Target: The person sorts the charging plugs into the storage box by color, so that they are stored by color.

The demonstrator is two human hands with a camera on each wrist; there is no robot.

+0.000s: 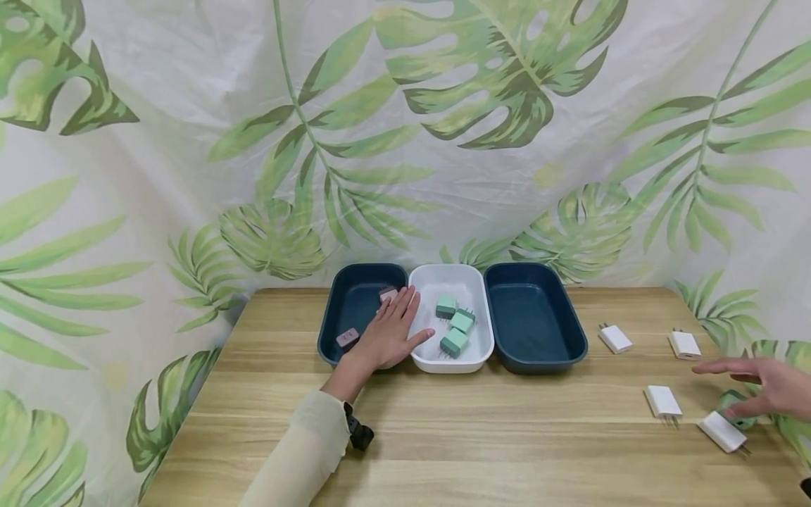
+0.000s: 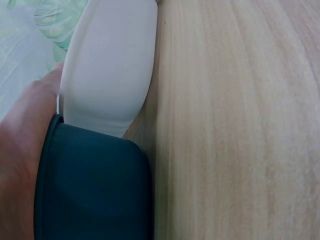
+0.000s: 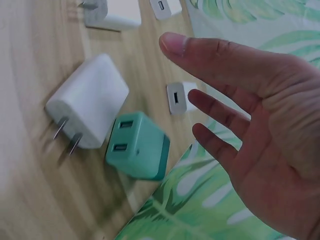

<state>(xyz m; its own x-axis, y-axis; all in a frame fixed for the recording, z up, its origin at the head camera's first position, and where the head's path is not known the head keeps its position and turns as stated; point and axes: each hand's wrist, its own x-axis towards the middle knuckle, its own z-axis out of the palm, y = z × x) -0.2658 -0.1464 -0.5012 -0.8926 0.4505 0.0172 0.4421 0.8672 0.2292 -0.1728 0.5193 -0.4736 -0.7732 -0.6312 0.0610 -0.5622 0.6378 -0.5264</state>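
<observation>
Chargers (image 1: 663,401) in pink, green and white are distributed from left to right across three trays and a wooden surface (image 1: 475,436). Two pink chargers (image 1: 348,339) are seen in the left blue tray (image 1: 355,310). The left hand (image 1: 386,334) is extended over this tray and the adjoining rim of the white tray (image 1: 443,280); its fingers are straight, close together, with the thumb held apart. Whether the rims are touched cannot be told. By the left wrist view, only the outer walls of these two trays are shown; their contents are shown in the head view alone. Three green chargers are grouped in the white tray. The right blue tray (image 1: 532,317) is set beside it. Farther right, four white chargers are spread on the surface, and one green charger (image 3: 135,145) is located just beside the nearest. The right hand (image 1: 769,384) is held above that pair, fingers parted and nothing pinched. In the right wrist view, two USB ports are revealed on the green charger, partly covered by the hand in the head view.
</observation>
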